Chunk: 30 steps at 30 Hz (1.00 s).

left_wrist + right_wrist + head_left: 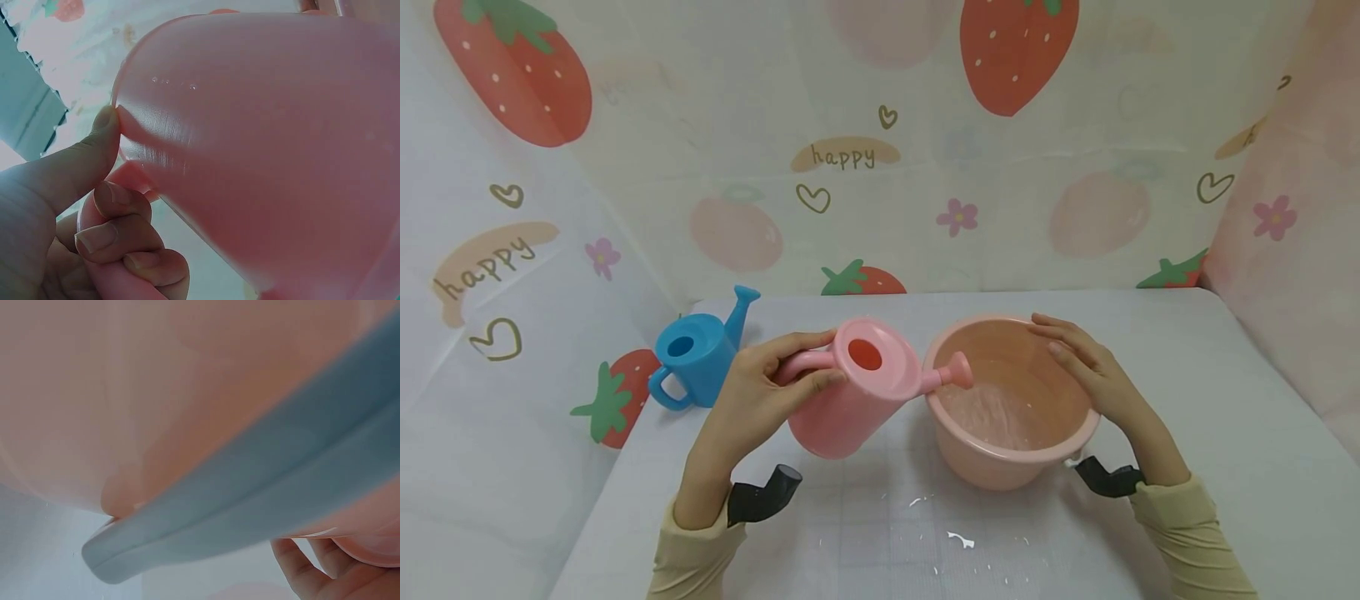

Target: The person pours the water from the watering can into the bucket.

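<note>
In the head view my left hand (pixel 767 383) grips the handle of a pink watering can (pixel 850 417), with the thumb against its body. The left wrist view shows fingers (pixel 119 231) curled round that handle. Tilted to the right, the can has its spout head (pixel 957 371) over the left rim of a pink bucket (pixel 992 467). My right hand (pixel 1097 367) holds the bucket's right rim, one digit over the inside and others along the outside. A blue-grey bar (pixel 250 481) crosses the bucket wall in the right wrist view. Shiny ripples show at the bucket's bottom.
A blue watering can (pixel 703 367) stands at the back left of the white table (pixel 850 542). Small glints like water drops (pixel 961 540) lie at the front. Patterned cloth (pixel 880 225) hangs behind and along both sides.
</note>
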{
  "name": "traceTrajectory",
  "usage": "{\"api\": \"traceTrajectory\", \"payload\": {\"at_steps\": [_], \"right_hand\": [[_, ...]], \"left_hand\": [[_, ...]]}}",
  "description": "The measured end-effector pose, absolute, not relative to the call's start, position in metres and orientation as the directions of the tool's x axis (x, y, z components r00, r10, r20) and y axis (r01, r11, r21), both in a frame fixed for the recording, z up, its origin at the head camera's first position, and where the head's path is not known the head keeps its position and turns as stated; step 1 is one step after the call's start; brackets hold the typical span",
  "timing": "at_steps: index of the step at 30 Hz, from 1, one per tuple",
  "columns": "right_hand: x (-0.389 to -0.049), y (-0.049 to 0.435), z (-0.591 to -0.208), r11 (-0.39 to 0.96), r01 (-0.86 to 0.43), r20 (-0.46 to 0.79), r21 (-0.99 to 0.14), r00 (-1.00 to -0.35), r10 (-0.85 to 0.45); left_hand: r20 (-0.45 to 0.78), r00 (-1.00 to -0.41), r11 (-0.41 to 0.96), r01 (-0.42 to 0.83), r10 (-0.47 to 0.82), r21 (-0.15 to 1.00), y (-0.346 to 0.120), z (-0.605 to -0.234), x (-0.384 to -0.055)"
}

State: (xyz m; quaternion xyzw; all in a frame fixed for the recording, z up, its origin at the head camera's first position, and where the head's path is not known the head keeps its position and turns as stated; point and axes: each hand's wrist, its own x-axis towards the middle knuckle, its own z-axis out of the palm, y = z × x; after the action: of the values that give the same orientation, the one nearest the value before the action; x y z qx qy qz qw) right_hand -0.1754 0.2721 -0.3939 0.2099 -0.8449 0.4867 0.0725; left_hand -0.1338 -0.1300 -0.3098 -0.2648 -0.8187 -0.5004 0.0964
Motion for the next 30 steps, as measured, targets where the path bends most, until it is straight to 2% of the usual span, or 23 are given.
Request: {"api": "traceTrajectory", "payload": {"at_steps": [30], "right_hand": [[-0.1754,0.2730,-0.3946,0.422,-0.448,0.349,-0.788,-0.890,-0.293]], "left_hand": [[0.425,-0.840,0.361,0.532,0.337,0.766,-0.1314,-0.3129,-0.1357]]}}
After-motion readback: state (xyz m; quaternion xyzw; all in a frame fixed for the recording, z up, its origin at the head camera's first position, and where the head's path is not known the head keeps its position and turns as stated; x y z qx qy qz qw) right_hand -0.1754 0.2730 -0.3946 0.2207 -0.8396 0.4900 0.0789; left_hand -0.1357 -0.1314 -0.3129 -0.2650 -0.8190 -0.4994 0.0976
